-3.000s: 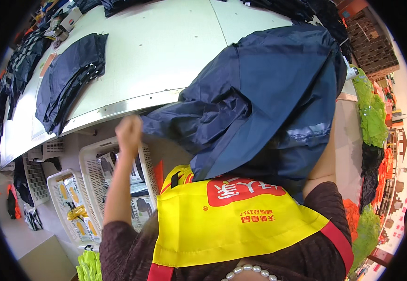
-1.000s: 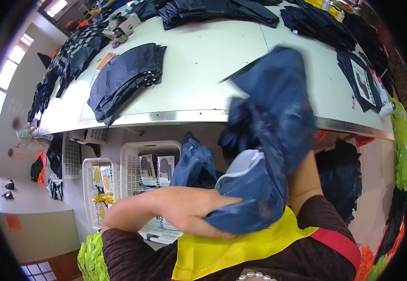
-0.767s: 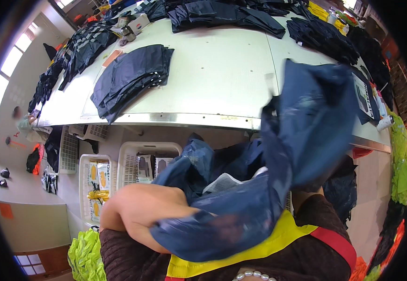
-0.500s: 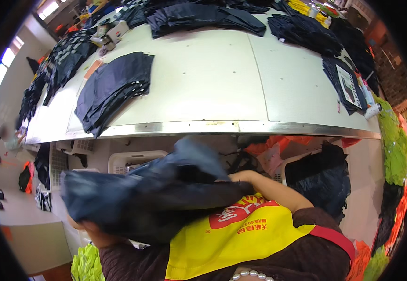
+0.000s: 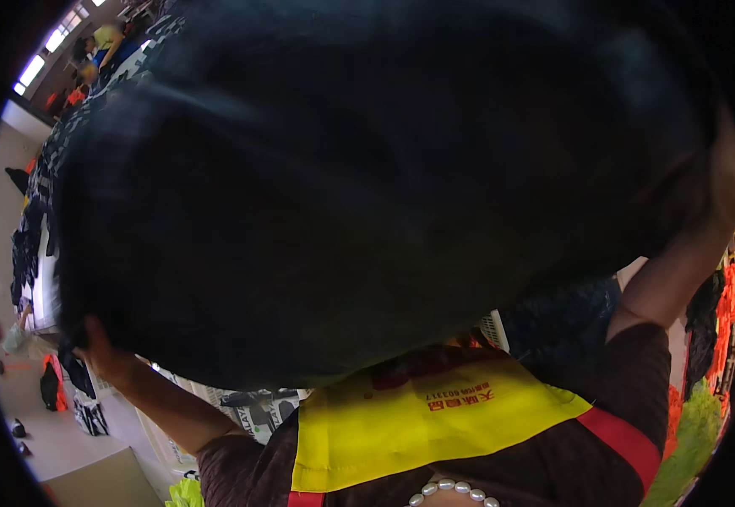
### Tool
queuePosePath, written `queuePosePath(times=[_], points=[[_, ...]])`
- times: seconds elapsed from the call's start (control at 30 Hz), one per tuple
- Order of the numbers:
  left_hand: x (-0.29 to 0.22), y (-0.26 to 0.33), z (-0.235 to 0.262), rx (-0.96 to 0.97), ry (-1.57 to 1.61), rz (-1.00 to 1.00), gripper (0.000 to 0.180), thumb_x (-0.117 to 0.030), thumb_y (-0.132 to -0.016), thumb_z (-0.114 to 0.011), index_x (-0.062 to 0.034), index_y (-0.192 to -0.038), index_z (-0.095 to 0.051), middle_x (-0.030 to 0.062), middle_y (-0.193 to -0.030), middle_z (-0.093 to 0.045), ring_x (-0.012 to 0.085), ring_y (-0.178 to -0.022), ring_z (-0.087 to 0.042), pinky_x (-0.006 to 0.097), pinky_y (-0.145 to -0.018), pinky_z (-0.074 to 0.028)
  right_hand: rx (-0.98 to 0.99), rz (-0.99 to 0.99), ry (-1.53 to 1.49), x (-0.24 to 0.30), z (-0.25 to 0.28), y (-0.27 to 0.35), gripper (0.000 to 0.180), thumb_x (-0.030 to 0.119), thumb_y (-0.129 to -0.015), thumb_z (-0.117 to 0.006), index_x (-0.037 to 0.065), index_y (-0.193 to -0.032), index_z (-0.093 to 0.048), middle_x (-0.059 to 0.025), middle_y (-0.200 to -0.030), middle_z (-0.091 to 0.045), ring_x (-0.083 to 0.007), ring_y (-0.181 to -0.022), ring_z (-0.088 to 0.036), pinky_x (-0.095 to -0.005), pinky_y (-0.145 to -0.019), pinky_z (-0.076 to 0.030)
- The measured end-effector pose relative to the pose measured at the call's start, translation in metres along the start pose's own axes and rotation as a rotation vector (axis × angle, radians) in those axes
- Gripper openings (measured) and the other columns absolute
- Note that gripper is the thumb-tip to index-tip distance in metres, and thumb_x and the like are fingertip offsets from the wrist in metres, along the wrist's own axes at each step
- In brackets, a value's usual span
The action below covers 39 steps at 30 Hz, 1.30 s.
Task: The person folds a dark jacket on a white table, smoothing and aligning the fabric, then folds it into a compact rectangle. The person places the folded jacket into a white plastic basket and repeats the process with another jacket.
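Note:
A large dark cloth (image 5: 367, 194) is spread out in front of me and fills most of the view. My left hand (image 5: 107, 353) grips its lower left edge, with the fingers partly behind the fabric. Far to the right and higher up, my right hand (image 5: 729, 182) holds the opposite edge. That hand is blurred, and its fingertips are hidden by the cloth. Both arms are stretched wide, and the cloth hangs between them down to my yellow apron (image 5: 435, 422). Nearly all of the table is hidden behind it.
Below the cloth on the right, a dark fabric pile (image 5: 558, 325) lies by a white perforated basket (image 5: 492, 329). Orange fabric (image 5: 731, 308) and yellow-green fabric (image 5: 688, 448) line the right side. Checked dark pieces (image 5: 68, 139) lie along the far left. A person (image 5: 106, 40) is at upper left.
The bunched cloth over my lap has been lifted and spread open, now covering the table from view. Both hands have moved apart, the right one up and far out to the right.

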<state>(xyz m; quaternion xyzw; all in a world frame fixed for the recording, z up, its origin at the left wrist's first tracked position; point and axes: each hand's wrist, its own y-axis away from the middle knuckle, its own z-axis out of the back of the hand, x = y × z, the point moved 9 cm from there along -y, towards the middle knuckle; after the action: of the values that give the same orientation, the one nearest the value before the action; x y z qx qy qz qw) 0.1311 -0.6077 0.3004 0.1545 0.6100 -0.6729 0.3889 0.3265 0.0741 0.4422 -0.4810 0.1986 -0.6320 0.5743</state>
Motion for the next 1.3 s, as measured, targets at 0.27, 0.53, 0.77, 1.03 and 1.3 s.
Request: queuePosePath(times=[0.27, 0.53, 0.77, 1.03, 1.3], points=[[0.109, -0.066, -0.303, 0.145, -0.571, -0.12, 0.046, -0.029, -0.084, -0.065, 0.0034, -0.115, -0.057, 0.0233, -0.106, -0.062, 0.0344, -0.096, -0.061, 0.038, -0.084, -0.046, 0.024, 0.228, 0.209, -0.138, -0.225, -0.02, 0.043, 0.037, -0.086, -0.058, 0.005, -0.114, -0.059, -0.0234, -0.112, -0.056, -0.0374, -0.101, -0.056, -0.0404, -0.086, -0.046], [0.108, 0.05, -0.462, 0.68, -0.774, -0.037, 0.06, -0.036, -0.079, -0.066, -0.0081, -0.129, -0.048, 0.015, -0.131, -0.049, 0.0304, -0.123, -0.044, 0.049, -0.1, -0.034, 0.769, -0.118, 0.308, -0.257, -0.347, 0.137, 0.08, 0.061, -0.077, -0.056, 0.009, -0.136, -0.041, -0.0224, -0.144, -0.029, -0.0393, -0.134, -0.023, -0.0586, -0.104, -0.02], [0.203, 0.091, -0.47, 0.908, -0.575, 0.204, 0.059, -0.039, -0.083, -0.062, -0.0107, -0.132, -0.046, 0.0176, -0.14, -0.039, 0.0347, -0.129, -0.035, 0.045, -0.106, -0.028, 0.982, -0.257, 0.488, -0.305, -0.378, 0.181, 0.09, 0.065, -0.074, -0.057, 0.011, -0.141, -0.031, -0.012, -0.149, -0.024, -0.0352, -0.138, -0.018, -0.0655, -0.1, -0.021], [0.127, 0.029, -0.56, 0.596, -0.518, 0.05, 0.019, -0.024, -0.082, -0.06, -0.01, -0.093, -0.067, 0.0142, -0.084, -0.067, 0.0316, -0.077, -0.064, 0.043, -0.067, -0.051, 1.09, -0.376, -0.046, -0.282, -0.453, 0.018, 0.05, 0.044, -0.074, -0.065, 0.0, -0.099, -0.065, -0.0198, -0.098, -0.065, -0.0311, -0.088, -0.064, -0.0368, -0.078, -0.05], [0.135, 0.066, -0.699, 0.838, -0.401, -0.193, 0.07, -0.048, -0.066, -0.071, -0.0115, -0.123, -0.054, 0.0222, -0.135, -0.036, 0.0374, -0.129, -0.029, 0.058, -0.094, -0.03, 0.268, -0.289, -0.03, -0.355, -0.633, -0.101, 0.091, 0.03, -0.065, -0.076, -0.005, -0.135, -0.029, -0.029, -0.13, -0.044, -0.0405, -0.12, -0.043, -0.0397, -0.101, -0.036]])
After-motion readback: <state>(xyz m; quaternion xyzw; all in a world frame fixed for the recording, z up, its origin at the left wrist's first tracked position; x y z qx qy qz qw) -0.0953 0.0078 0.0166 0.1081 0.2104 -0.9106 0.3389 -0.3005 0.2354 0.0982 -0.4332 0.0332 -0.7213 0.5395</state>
